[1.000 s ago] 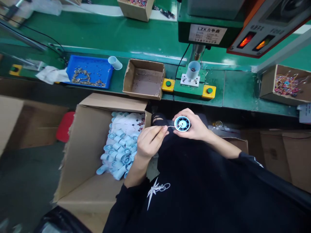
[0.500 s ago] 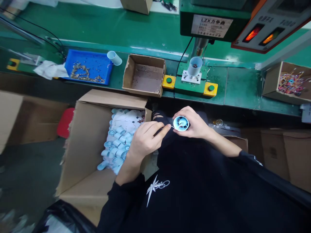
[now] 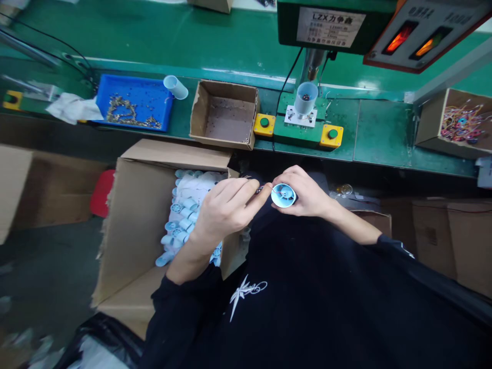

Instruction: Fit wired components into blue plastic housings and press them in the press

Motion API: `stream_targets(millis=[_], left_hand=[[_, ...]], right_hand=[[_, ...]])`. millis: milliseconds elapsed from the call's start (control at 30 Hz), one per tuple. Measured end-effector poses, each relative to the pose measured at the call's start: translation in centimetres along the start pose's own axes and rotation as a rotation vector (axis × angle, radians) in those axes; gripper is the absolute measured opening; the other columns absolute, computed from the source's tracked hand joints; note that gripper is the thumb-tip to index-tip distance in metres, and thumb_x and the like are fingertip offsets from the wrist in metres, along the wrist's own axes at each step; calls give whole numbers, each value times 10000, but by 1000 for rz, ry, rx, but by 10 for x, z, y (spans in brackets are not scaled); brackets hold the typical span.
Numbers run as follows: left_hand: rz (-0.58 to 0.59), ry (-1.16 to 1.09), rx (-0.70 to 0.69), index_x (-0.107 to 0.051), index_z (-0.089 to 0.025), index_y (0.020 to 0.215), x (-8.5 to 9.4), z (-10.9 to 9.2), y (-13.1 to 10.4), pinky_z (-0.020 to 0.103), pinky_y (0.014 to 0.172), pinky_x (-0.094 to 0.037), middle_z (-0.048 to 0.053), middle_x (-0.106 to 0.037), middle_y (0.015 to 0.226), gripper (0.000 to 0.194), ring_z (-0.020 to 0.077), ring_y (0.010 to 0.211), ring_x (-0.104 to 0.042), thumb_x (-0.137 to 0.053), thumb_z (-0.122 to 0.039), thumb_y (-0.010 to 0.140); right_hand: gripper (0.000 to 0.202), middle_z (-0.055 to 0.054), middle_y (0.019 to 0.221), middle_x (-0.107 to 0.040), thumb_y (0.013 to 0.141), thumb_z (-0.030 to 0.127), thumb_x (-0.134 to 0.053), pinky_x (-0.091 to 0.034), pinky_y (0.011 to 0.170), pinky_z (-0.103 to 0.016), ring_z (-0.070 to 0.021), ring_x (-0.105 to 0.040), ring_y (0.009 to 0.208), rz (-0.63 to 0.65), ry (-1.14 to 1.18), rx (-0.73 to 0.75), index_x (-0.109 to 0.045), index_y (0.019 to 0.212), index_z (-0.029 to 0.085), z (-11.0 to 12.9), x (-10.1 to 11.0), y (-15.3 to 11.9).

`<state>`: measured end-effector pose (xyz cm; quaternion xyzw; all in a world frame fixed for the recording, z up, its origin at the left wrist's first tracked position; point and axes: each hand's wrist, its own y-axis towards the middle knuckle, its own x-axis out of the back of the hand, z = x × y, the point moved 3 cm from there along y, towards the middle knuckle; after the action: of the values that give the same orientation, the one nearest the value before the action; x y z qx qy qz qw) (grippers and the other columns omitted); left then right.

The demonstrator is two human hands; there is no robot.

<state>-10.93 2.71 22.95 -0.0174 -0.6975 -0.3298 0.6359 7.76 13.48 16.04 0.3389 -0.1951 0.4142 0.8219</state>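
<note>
My right hand (image 3: pixel 307 195) is wrapped round a light blue plastic cylinder (image 3: pixel 283 196), its open end towards me. A hub with spokes shows inside it. My left hand (image 3: pixel 232 205) is closed at the cylinder's left rim, finger and thumb pinching a thin wire (image 3: pixel 274 189) that runs into the opening. Something small and dark shows between the left fingers, too hidden to name. Below and left, many similar blue cylinders (image 3: pixel 187 212) lie in a large cardboard box (image 3: pixel 132 230), partly covered by my left hand and arm.
On the green bench stand a blue tray (image 3: pixel 149 92) of small metal parts, a small cardboard box (image 3: pixel 230 141), and a press holding a cup (image 3: pixel 306 100) between two yellow button boxes (image 3: pixel 264 124). Another box (image 3: pixel 430 125) at right holds coloured wired parts. A lone cylinder (image 3: pixel 177 88) lies by the tray.
My left hand has turned and its fingers have come closer to the cylinder's rim. The cylinder is tilted a little differently, and a reddish wire now shows at its opening. The view has shifted slightly.
</note>
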Motion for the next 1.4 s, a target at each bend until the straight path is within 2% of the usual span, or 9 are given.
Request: stream_targets(millis=[133,267,500,767,900,1000,1133,1267,1400], left_hand=[[2,25,-117,-711,-237,1290,-2,-7,9,351,807,-572,67,-758,1002,324,202,912,-704,-580,-122,1017],[-8,-128,-194,-690,-215,1287,-10,-18,14,330,746,-541,48,-756,975,313,186,856,-683,-564,-106,1022],[40,-262,51,-758,-217,1159,-22,-22,12,366,802,-527,73,-700,969,182,216,909,-625,-630,-264,1037],[-24,-375,175,-745,-202,1180,-28,-16,13,341,860,-559,62,-706,1010,208,187,915,-636,-601,-145,1042],[-55,-350,317,-737,-178,1176,-31,-16,8,331,867,-577,82,-749,1047,184,204,950,-699,-660,-280,1043],[-45,-301,416,-761,-185,1088,-32,-21,2,293,776,-570,53,-760,938,186,181,840,-716,-698,-349,1025],[-76,-240,407,-763,-185,1145,-32,-29,-4,298,787,-588,52,-786,947,159,183,839,-739,-673,-248,1030],[-113,-217,351,-735,-162,1242,-31,-32,-3,355,937,-606,113,-783,1139,237,231,1026,-753,-646,-167,1022],[-80,-192,288,-711,-181,1280,-33,-36,0,373,929,-597,111,-782,1170,280,244,1044,-749,-627,-140,1016]], right_hand=[[399,-87,1132,-726,953,457,-718,-542,951,-468,-261,-632,1020,-24,-44,32,-595,1253,224,1,1,0],[330,-86,1114,-737,991,421,-662,-544,935,-470,-250,-647,978,-41,-60,77,-580,1238,219,0,-1,-1],[462,-114,1194,-715,1019,601,-623,-523,1021,-511,-274,-666,1109,-19,-44,80,-578,1266,213,-3,-5,-3],[372,-104,1195,-725,1011,403,-664,-537,1022,-491,-265,-667,1118,-69,-44,106,-576,1319,212,-3,-7,-3],[417,-108,1203,-735,988,384,-700,-550,1010,-493,-271,-676,1106,-98,-59,118,-572,1346,215,-4,-9,-5],[427,-108,1190,-742,983,382,-708,-561,998,-501,-275,-685,1085,-144,-93,119,-570,1355,223,-5,-9,-7],[490,-125,1216,-732,971,392,-724,-577,990,-526,-298,-671,1121,-208,-117,77,-552,1399,226,-7,-9,-10],[492,-133,1268,-713,979,392,-704,-587,1019,-536,-305,-677,1180,-160,-88,44,-542,1414,230,-7,-12,-11],[454,-139,1263,-716,991,381,-671,-596,1008,-522,-303,-690,1185,-124,-108,57,-544,1396,221,-5,-15,-10]])
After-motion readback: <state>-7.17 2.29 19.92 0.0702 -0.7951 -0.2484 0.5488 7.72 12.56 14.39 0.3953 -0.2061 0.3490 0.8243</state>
